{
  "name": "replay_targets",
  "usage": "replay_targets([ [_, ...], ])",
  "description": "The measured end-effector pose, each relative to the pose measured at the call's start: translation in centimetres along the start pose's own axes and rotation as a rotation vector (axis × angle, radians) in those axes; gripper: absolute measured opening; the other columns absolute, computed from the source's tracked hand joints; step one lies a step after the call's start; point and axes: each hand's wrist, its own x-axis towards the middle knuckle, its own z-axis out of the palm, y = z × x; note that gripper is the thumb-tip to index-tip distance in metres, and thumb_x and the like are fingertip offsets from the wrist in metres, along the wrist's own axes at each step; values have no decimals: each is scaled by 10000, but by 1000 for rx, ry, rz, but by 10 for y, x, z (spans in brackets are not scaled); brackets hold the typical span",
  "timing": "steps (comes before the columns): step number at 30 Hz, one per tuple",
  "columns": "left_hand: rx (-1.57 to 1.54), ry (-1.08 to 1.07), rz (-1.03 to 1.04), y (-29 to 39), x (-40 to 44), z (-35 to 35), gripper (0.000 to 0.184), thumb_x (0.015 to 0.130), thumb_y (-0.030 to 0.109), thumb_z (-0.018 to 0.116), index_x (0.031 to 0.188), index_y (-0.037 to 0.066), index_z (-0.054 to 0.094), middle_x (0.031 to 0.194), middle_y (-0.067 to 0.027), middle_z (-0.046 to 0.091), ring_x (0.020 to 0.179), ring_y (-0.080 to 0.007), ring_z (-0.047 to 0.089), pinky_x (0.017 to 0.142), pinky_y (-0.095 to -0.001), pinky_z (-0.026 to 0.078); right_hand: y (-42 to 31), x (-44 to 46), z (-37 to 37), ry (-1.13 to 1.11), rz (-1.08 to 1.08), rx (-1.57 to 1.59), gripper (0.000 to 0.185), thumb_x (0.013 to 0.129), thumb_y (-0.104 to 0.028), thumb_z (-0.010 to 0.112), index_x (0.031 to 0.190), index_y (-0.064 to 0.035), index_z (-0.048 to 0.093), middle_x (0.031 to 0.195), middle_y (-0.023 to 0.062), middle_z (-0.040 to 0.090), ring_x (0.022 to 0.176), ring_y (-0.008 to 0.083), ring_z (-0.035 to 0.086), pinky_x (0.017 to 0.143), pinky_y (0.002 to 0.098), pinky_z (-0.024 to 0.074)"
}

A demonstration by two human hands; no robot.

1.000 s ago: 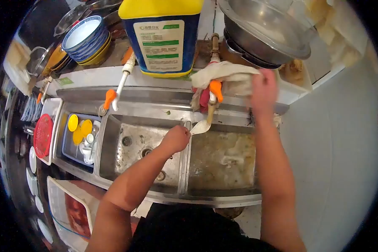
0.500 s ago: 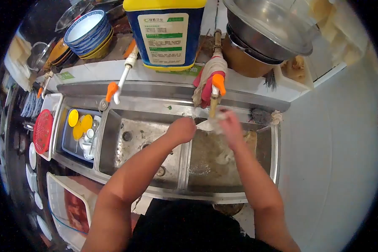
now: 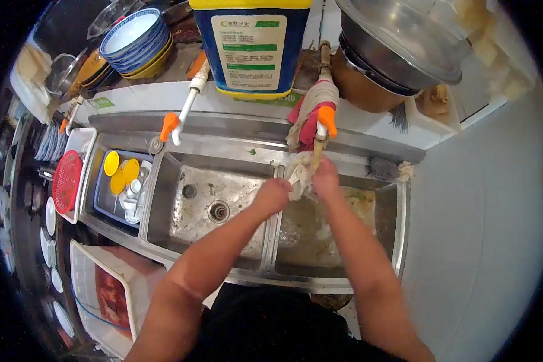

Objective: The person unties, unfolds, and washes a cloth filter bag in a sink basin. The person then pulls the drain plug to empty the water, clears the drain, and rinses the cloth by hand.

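Over the right sink basin, under the running faucet, my two hands are close together. My left hand is closed on a small white piece that looks like a spoon, its handle hidden by the fingers. Closed as well, my right hand grips a pale wet cloth that lies against the white piece. Part of the cloth is hidden behind the fingers. Cloudy water stands in the right basin below.
A blue-grey tub at left holds yellow dishes and white cups and spoons. Behind the sink stand a blue detergent jug, stacked bowls and metal basins. A scouring pad lies at the back right corner.
My right hand has dropped slightly and come nearer my left hand. The pale cloth now hangs bunched between both hands. The view has shifted a little.
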Motion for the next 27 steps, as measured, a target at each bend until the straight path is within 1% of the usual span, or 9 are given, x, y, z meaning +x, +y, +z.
replay_targets([
  [3, 170, 38, -47, 17, 2, 34, 247, 858, 219, 473, 805, 25, 618, 842, -207, 621, 840, -358, 592, 745, -412, 470, 35, 5, 35, 785, 156, 0, 174, 817, -90, 551, 973, -18, 572, 860, 120, 634, 744, 226, 596, 670, 357, 483],
  [8, 77, 120, -102, -2, 11, 48, 310, 895, 284, 430, 830, 26, 588, 820, -229, 604, 789, -420, 569, 720, -485, 455, 57, 8, 30, 48, 681, 880, 199, 837, -122, 520, 1008, -28, 554, 872, 139, 626, 787, 276, 615, 683, 413, 495],
  [11, -109, 156, -236, 22, -1, 42, 301, 880, 271, 446, 817, 18, 596, 794, -230, 596, 773, -423, 571, 711, -488, 457, 60, 9, 36, 302, 118, 596, 225, 844, -190, 516, 1013, -49, 564, 903, 139, 623, 825, 284, 616, 692, 434, 506],
  [13, -99, 187, -269, 36, -5, 39, 280, 860, 225, 447, 788, 5, 605, 825, -244, 596, 758, -421, 578, 700, -494, 464, 69, 14, 37, 316, 250, 95, 231, 854, -223, 519, 1013, -61, 565, 920, 122, 622, 835, 269, 613, 705, 433, 513],
  [15, 28, 105, -154, 29, 1, 42, 257, 830, 218, 477, 749, 14, 610, 787, -237, 594, 748, -407, 584, 688, -489, 466, 142, 29, 39, 214, 514, 304, 236, 863, -262, 529, 1008, -80, 567, 936, 108, 620, 852, 245, 609, 729, 427, 521],
  [16, 162, 34, -55, 18, 2, 39, 234, 799, 211, 507, 710, 23, 615, 749, -229, 591, 737, -393, 591, 675, -484, 469, 195, 42, 43, 67, 633, 1018, 232, 862, -269, 537, 1003, -87, 568, 937, 110, 619, 858, 237, 607, 741, 422, 522],
  [18, 170, -9, 89, -11, 11, 54, 197, 737, 208, 548, 676, 36, 621, 721, -213, 592, 715, -367, 599, 651, -477, 471, 80, 2, 29, 185, 746, 930, 190, 872, -217, 546, 996, -73, 551, 889, 89, 593, 834, 261, 597, 706, 452, 528],
  [20, 37, 164, -66, -12, 18, 87, 208, 775, 198, 507, 787, 44, 648, 748, -207, 602, 712, -369, 588, 685, -478, 460, 76, 11, 22, 153, 417, 848, 214, 864, -221, 551, 1028, -83, 544, 850, 58, 585, 714, 232, 593, 570, 384, 513],
  [27, -162, 72, -278, 35, 15, 38, 233, 807, 186, 486, 843, -2, 619, 890, -229, 622, 838, -382, 608, 741, -463, 470, 106, 29, 2, 237, 537, 691, 240, 864, -101, 460, 1078, -15, 527, 984, 108, 596, 816, 276, 614, 665, 423, 523],
])
